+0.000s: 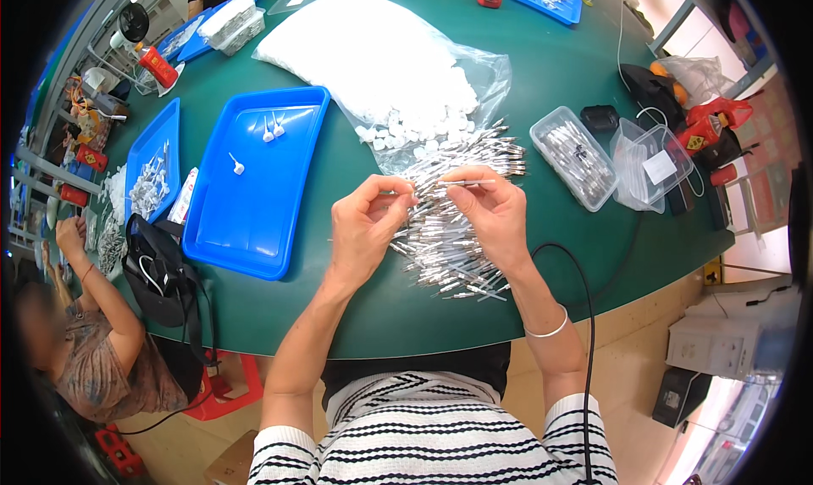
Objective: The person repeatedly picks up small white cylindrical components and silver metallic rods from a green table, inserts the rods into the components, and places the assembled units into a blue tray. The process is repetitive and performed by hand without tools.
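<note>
Pinching a thin silvery rod (468, 182), the right hand (494, 221) is nearly closed.

Slim silvery rod (467, 182), nearly level

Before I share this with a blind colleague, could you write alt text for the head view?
A person's left hand and right hand are held at a pile of thin metallic pieces on a green table, the right pinching one slim piece. Beyond lies a heap of small white parts; a large blue tray lies to the left.
</note>
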The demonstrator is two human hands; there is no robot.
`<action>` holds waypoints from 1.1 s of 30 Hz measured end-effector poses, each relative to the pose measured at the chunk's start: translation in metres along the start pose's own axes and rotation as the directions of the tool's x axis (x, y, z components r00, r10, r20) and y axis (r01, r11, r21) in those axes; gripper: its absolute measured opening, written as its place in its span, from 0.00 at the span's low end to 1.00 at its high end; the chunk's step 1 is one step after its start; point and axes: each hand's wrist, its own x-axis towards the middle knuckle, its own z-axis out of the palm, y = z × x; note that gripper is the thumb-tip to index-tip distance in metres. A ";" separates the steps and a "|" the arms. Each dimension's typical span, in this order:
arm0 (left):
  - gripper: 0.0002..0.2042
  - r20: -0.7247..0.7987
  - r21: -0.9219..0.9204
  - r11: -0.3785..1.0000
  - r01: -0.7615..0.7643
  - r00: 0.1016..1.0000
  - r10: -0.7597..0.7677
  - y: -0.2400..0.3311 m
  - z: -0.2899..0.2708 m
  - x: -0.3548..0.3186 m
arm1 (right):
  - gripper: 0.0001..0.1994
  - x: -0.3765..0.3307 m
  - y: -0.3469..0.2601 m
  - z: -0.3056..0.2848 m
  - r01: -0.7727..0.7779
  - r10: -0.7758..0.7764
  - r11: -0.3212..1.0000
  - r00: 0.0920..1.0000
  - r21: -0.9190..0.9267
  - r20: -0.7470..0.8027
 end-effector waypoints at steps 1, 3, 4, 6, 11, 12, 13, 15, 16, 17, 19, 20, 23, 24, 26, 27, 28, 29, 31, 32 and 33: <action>0.03 0.039 -0.093 0.992 0.082 0.996 -0.078 0.001 0.000 0.000 | 0.05 -0.001 0.000 0.001 0.043 -0.043 0.999 0.999 -0.022 -0.003; 0.05 0.141 -0.230 0.956 0.181 0.978 -0.151 -0.002 -0.004 0.001 | 0.05 -0.002 -0.001 0.003 0.132 -0.133 0.989 0.991 -0.065 -0.001; 0.06 0.195 -0.292 0.928 0.232 0.964 -0.180 -0.003 -0.006 0.002 | 0.06 -0.003 -0.002 0.004 0.141 -0.141 0.986 0.990 -0.091 0.009; 0.07 0.214 -0.324 0.898 0.298 0.948 -0.237 -0.002 -0.006 0.003 | 0.06 -0.004 0.000 0.006 0.150 -0.150 0.985 0.989 -0.080 0.006; 0.08 0.215 -0.416 0.839 0.350 0.935 -0.283 -0.001 -0.004 0.002 | 0.07 -0.004 0.008 0.010 0.200 -0.197 0.975 0.980 -0.100 0.040; 0.08 0.208 -0.419 0.840 0.345 0.937 -0.281 -0.001 -0.005 0.002 | 0.07 -0.004 0.008 0.010 0.217 -0.213 0.969 0.976 -0.123 0.044; 0.08 0.202 -0.422 0.840 0.341 0.939 -0.280 -0.001 -0.006 0.002 | 0.07 -0.004 0.008 0.011 0.233 -0.228 0.962 0.972 -0.144 0.049; 0.07 0.200 -0.416 0.843 0.341 0.939 -0.282 -0.002 -0.007 0.002 | 0.07 -0.003 0.010 0.012 0.262 -0.256 0.952 0.965 -0.159 0.060; 0.07 0.199 -0.413 0.844 0.341 0.939 -0.282 -0.003 -0.007 0.002 | 0.08 -0.004 0.010 0.012 0.276 -0.269 0.947 0.961 -0.166 0.066; 0.07 0.203 -0.416 0.841 0.346 0.937 -0.284 -0.003 -0.008 0.002 | 0.08 -0.004 0.009 0.013 0.278 -0.270 0.944 0.960 -0.176 0.068; 0.07 0.213 -0.422 0.835 0.354 0.934 -0.288 -0.004 -0.009 0.002 | 0.08 -0.005 0.008 0.014 0.281 -0.273 0.939 0.960 -0.198 0.071; 0.06 0.211 -0.425 0.834 0.352 0.935 -0.286 -0.004 -0.009 0.002 | 0.08 -0.005 0.008 0.015 0.278 -0.270 0.941 0.960 -0.195 0.070; 0.06 0.191 -0.432 0.840 0.329 0.943 -0.272 -0.004 -0.008 0.001 | 0.08 -0.007 0.008 0.015 0.248 -0.241 0.955 0.969 -0.165 0.062; 0.06 0.174 -0.433 0.846 0.311 0.950 -0.260 -0.004 -0.007 0.001 | 0.08 -0.008 0.008 0.015 0.223 -0.217 0.965 0.975 -0.141 0.056; 0.06 0.147 -0.435 0.854 0.286 0.958 -0.246 -0.003 -0.005 0.000 | 0.08 -0.009 0.006 0.017 0.154 -0.151 0.985 0.988 -0.074 0.044; 0.06 0.138 -0.436 0.855 0.280 0.960 -0.244 -0.003 -0.004 0.000 | 0.08 -0.010 0.002 0.017 0.110 -0.109 0.993 0.993 -0.031 0.039; 0.06 0.128 -0.437 0.857 0.274 0.962 -0.242 -0.002 -0.004 0.000 | 0.08 -0.010 0.000 0.018 0.066 -0.066 0.998 0.997 0.014 0.036; 0.06 0.134 -0.442 0.855 0.270 0.963 -0.235 -0.003 -0.004 0.000 | 0.08 -0.010 0.000 0.018 0.054 -0.056 0.997 0.998 0.050 0.040; 0.06 0.146 -0.452 0.852 0.263 0.965 -0.220 -0.008 -0.004 -0.001 | 0.08 -0.009 -0.001 0.019 0.030 -0.036 0.992 0.998 0.123 0.050; 0.06 0.160 -0.464 0.844 0.268 0.963 -0.218 -0.008 -0.004 -0.001 | 0.08 -0.009 0.000 0.019 0.007 -0.014 0.987 0.999 0.159 0.040; 0.06 0.173 -0.476 0.836 0.274 0.961 -0.216 -0.008 -0.003 -0.002 | 0.08 -0.009 0.002 0.019 -0.015 0.009 0.981 0.999 0.195 0.032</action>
